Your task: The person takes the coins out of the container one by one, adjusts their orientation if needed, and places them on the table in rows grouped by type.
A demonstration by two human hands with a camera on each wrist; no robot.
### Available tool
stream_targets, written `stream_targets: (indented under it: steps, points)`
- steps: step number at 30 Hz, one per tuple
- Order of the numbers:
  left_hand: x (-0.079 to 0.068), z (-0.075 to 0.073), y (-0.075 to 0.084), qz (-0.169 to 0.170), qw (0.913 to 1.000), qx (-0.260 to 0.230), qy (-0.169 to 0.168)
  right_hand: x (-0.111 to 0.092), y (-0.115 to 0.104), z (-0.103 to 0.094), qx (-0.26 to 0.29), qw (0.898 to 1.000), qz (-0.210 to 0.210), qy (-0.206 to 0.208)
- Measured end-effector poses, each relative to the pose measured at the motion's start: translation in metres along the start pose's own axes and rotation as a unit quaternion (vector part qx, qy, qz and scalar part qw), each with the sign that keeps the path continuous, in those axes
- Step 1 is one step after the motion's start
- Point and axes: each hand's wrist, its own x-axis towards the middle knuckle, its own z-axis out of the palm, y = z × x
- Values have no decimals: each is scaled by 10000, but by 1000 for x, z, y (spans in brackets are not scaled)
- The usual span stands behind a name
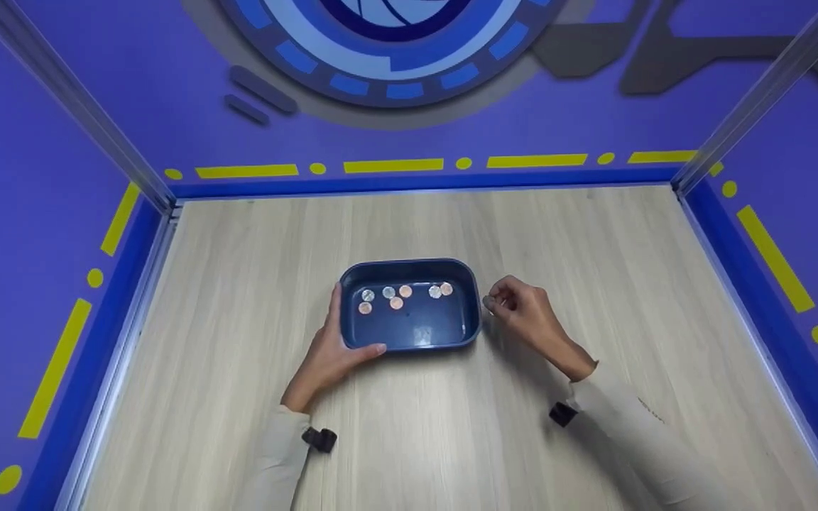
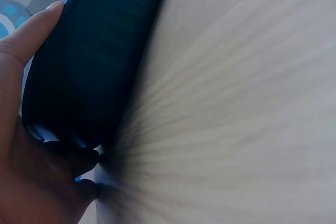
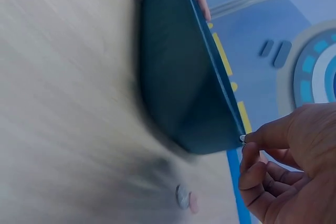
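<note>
A dark blue, round-cornered open box (image 1: 409, 342) stands on the table, with several silver and copper coins (image 1: 397, 303) lying flat on its bottom. My left hand (image 1: 331, 351) grips its left side, thumb along the front wall and fingers against the left wall. Just outside the right rim, my right hand (image 1: 526, 312) pinches a silver coin (image 3: 242, 138) between thumb and forefinger, and its other fingers are curled. Below that hand, the right wrist view shows a silver coin (image 3: 182, 196) and a copper coin (image 3: 193, 202) side by side on the table.
The light wood table (image 1: 409, 426) is enclosed by purple panels (image 1: 409, 142) at the back and both sides, with metal posts at the back corners. A small black device sits at each wrist.
</note>
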Motion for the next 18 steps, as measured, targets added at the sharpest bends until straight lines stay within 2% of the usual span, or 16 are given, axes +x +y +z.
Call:
stream_targets:
  steps: [9,18]
  points:
    - [0,0,-1,43,9999,-87,-24,-2,30,-3,128,9993,351,-18]
    - [0,0,-1,22,10000,-88,-10,-6,50,-6,103,9974,712,-59]
